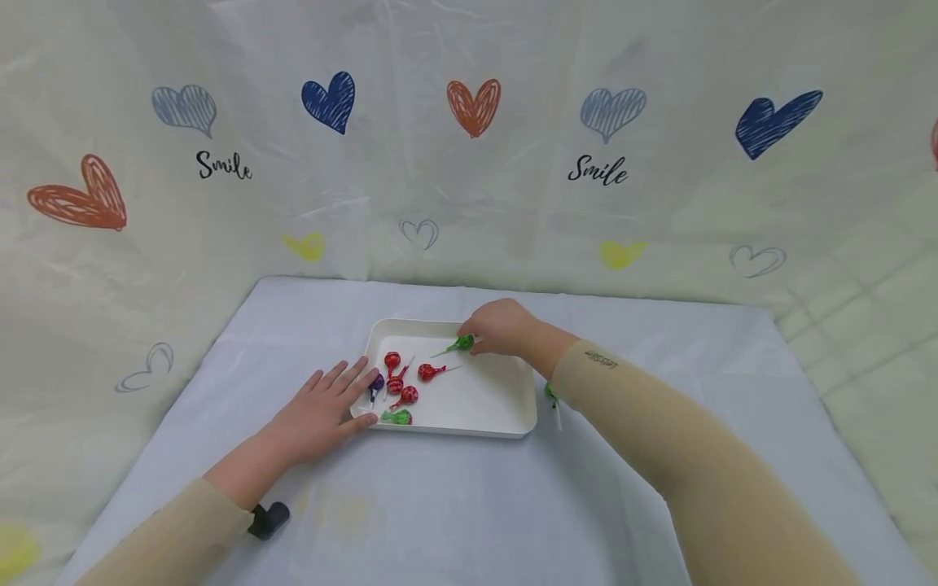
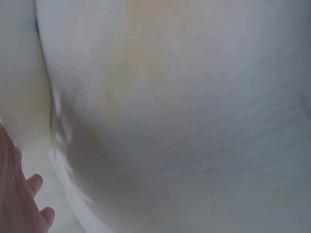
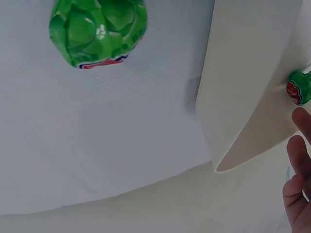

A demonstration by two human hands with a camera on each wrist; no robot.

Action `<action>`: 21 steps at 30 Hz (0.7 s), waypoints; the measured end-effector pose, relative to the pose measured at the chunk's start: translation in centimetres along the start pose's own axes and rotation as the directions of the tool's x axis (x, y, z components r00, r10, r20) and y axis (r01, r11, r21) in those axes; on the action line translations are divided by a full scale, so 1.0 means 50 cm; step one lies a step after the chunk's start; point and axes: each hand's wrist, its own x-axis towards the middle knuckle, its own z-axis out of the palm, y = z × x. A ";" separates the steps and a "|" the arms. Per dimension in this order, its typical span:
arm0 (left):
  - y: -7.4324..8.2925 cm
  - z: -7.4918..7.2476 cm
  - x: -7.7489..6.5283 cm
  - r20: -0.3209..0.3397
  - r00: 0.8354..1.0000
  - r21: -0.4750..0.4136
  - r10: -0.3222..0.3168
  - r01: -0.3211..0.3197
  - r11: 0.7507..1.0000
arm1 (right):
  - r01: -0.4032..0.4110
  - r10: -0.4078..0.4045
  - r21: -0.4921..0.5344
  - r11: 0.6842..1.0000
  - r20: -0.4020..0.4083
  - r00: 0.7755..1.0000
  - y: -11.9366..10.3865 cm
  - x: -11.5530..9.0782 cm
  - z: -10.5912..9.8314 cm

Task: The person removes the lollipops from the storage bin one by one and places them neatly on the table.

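Observation:
A white rectangular tray [image 1: 476, 417] sits on the table with several wrapped lollipops in it. My right hand [image 1: 504, 325] reaches over its far edge and pinches a green lollipop [image 1: 463, 343], whose stick points left. In the right wrist view the fingertips are right at that lollipop's wrapper. My left hand [image 1: 322, 413] lies with fingers spread at the tray's left rim, beside a purple lollipop [image 1: 377, 382]. Near it in the tray are red lollipops [image 1: 409, 395] and another green lollipop [image 1: 399, 417]. A separate red lollipop [image 1: 427, 372] lies nearer the middle.
Outside the tray, one more green lollipop [image 3: 99, 31] lies on the white tablecloth [image 1: 454, 505], just right of the tray and partly under my right forearm in the head view. A curtain [image 1: 469, 187] printed with hearts hangs behind the table.

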 end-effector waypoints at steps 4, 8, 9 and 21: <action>0.003 -0.001 0.002 0.002 1.000 0.000 -0.002 0.002 1.000 | -0.028 0.028 -0.026 0.999 0.020 0.999 -0.005 0.009 0.004; 0.001 0.004 0.005 0.006 1.000 0.015 -0.006 0.006 1.000 | -0.062 0.064 -0.038 0.997 0.057 0.996 -0.009 0.017 0.007; 0.002 0.004 0.005 0.004 1.000 0.014 -0.002 0.002 1.000 | -0.073 0.075 -0.041 0.997 0.066 0.995 -0.010 0.018 0.007; 0.001 -0.001 0.002 0.011 1.000 0.002 -0.006 0.006 1.000 | -0.083 0.085 -0.028 0.996 0.076 0.993 -0.005 0.024 0.014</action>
